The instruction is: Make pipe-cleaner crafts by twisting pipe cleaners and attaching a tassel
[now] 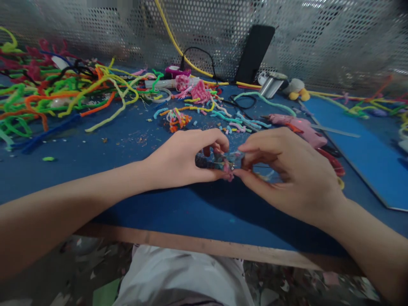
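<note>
Above the front part of the blue table, a small pink and blue-green fuzzy piece (228,165) is held between both hands. My left hand (191,157) grips its left side, thumb below and fingers curled above. My right hand (283,170) pinches its right side with thumb and fingertips. Thin wire-like strands show at the piece; its exact shape is partly hidden by my fingers. Just behind my hands lie short cut bits of pastel pipe cleaner (236,127) and an orange and white fuzzy bundle (178,120).
A heap of colourful pipe cleaners (105,85) covers the left back. At the right are a pink glue gun (302,129) and a blue board (366,144). Farther back stand a black phone-like slab (255,53), a silver spool (270,86) and a perforated metal panel (127,32).
</note>
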A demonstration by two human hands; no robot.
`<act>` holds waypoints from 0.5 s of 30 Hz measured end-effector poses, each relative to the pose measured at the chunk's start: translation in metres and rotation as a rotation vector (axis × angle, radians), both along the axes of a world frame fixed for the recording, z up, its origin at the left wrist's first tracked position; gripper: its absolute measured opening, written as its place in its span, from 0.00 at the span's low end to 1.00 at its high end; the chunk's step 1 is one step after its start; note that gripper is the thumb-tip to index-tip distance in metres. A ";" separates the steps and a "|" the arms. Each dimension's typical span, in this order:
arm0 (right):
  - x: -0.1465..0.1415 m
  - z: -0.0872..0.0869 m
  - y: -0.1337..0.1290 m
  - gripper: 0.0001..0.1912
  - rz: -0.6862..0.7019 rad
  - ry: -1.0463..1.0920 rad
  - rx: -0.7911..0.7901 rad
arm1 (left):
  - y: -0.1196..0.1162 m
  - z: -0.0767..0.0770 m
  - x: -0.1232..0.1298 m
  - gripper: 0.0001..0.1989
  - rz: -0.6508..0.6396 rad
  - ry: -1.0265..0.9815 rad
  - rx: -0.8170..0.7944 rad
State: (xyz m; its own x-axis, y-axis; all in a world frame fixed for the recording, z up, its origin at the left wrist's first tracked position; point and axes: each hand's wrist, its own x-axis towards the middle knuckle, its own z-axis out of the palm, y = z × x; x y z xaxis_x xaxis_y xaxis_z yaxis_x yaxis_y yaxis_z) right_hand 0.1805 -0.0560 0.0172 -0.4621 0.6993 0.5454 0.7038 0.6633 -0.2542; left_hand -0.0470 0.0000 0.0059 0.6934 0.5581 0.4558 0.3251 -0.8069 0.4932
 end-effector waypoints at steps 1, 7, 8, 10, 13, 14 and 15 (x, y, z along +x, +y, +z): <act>0.003 0.000 0.002 0.16 0.041 0.012 -0.032 | 0.000 0.000 -0.001 0.13 0.010 0.003 -0.001; 0.014 -0.003 0.007 0.16 -0.033 -0.058 -0.111 | 0.006 -0.003 -0.006 0.11 -0.013 -0.009 -0.021; 0.015 -0.003 0.006 0.16 -0.047 -0.061 -0.106 | 0.006 -0.003 -0.006 0.11 -0.014 -0.016 -0.028; 0.014 -0.004 0.006 0.15 -0.042 -0.049 -0.092 | 0.006 -0.003 -0.006 0.11 -0.016 -0.026 -0.045; 0.011 -0.004 0.003 0.11 -0.048 -0.051 -0.067 | 0.005 -0.003 -0.004 0.10 -0.035 -0.032 -0.081; 0.010 -0.004 0.003 0.10 -0.056 -0.059 -0.056 | 0.005 -0.002 -0.003 0.09 -0.044 -0.032 -0.090; 0.009 -0.004 0.002 0.09 -0.063 -0.073 -0.046 | 0.004 -0.002 -0.003 0.08 -0.053 -0.030 -0.094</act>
State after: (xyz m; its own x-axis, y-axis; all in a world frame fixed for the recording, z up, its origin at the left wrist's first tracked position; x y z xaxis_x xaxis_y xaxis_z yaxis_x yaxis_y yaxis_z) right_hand 0.1890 -0.0541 0.0133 -0.4534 0.7519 0.4785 0.7615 0.6058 -0.2304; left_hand -0.0497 0.0041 0.0037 0.7099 0.5623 0.4241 0.2675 -0.7723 0.5763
